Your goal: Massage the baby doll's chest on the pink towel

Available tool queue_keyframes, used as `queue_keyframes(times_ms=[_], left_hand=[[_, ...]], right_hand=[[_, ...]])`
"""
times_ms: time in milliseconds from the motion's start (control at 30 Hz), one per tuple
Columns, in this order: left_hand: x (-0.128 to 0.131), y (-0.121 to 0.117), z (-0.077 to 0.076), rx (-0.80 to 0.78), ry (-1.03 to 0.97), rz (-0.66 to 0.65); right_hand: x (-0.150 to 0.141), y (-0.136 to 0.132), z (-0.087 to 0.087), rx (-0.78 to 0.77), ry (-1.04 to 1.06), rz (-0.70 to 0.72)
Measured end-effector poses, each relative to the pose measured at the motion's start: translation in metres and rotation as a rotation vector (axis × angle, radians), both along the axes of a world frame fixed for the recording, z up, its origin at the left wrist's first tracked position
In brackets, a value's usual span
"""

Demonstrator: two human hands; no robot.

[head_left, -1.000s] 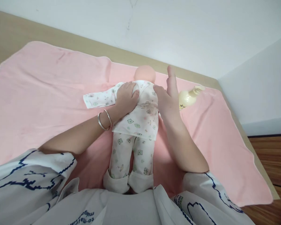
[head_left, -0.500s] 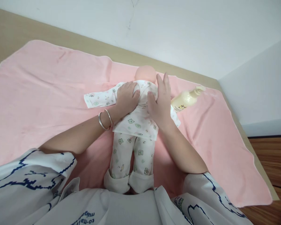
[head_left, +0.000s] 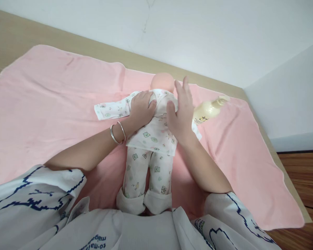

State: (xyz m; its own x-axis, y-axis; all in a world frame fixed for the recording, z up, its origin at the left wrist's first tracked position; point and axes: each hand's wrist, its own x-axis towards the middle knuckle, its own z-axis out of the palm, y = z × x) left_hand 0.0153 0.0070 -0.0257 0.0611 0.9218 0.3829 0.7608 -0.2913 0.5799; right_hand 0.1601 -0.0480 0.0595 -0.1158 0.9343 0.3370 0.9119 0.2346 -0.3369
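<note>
Two hands are attending to a clothed doll (head_left: 152, 137).
The left hand's (head_left: 143, 109) fingers are lying close together on its upper body, thumb parted; the right hand's (head_left: 181, 116) fingers are spreading wide over its right side, contact unclear. The doll is lying on a pink blanket (head_left: 67, 100), left of a bottle (head_left: 207, 111).

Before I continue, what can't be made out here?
All head view:
- Yellow plastic bottle: base behind the right hand; label print too small.
- White printed sleeve: upper part behind that hand.
- Left hand: palm covered by its back.
- White trouser cuffs: insides hidden by cloth.
</note>
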Motion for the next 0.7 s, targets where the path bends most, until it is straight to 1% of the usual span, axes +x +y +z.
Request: queue_keyframes(times_ms=[100, 167, 200, 267, 367, 433, 467, 500, 600, 633, 700], left_hand=[[-0.001, 0.002, -0.003, 0.026, 0.008, -0.002], [-0.001, 0.002, -0.004, 0.030, 0.005, 0.000], [-0.001, 0.002, -0.004, 0.027, 0.005, -0.002], [-0.001, 0.002, -0.003, 0.013, 0.004, -0.006], [0.000, 0.001, -0.001, -0.002, -0.005, -0.004], [0.000, 0.001, 0.000, 0.003, -0.011, 0.005], [0.000, 0.001, -0.001, 0.008, -0.009, 0.006], [0.000, 0.001, -0.001, 0.013, -0.006, 0.006], [-0.001, 0.002, -0.002, 0.022, -0.001, 0.002], [-0.001, 0.002, -0.002, 0.022, -0.003, 0.000], [-0.002, 0.001, -0.001, 0.012, -0.007, -0.007]], right_hand=[[-0.008, 0.010, -0.015, -0.185, -0.062, 0.063], [-0.009, 0.016, -0.021, -0.280, -0.084, 0.096], [-0.008, 0.017, -0.021, -0.291, -0.080, 0.105], [-0.005, 0.014, -0.015, -0.252, -0.056, 0.101], [0.000, 0.005, -0.002, -0.112, -0.020, 0.040], [-0.001, 0.001, 0.000, -0.043, -0.011, 0.001], [-0.002, 0.001, -0.001, -0.046, -0.009, -0.008], [-0.005, 0.002, -0.004, -0.084, -0.010, -0.009], [-0.011, 0.007, -0.016, -0.272, -0.031, 0.028], [-0.012, 0.009, -0.018, -0.309, -0.039, 0.042], [-0.011, 0.009, -0.018, -0.293, -0.031, 0.055]])
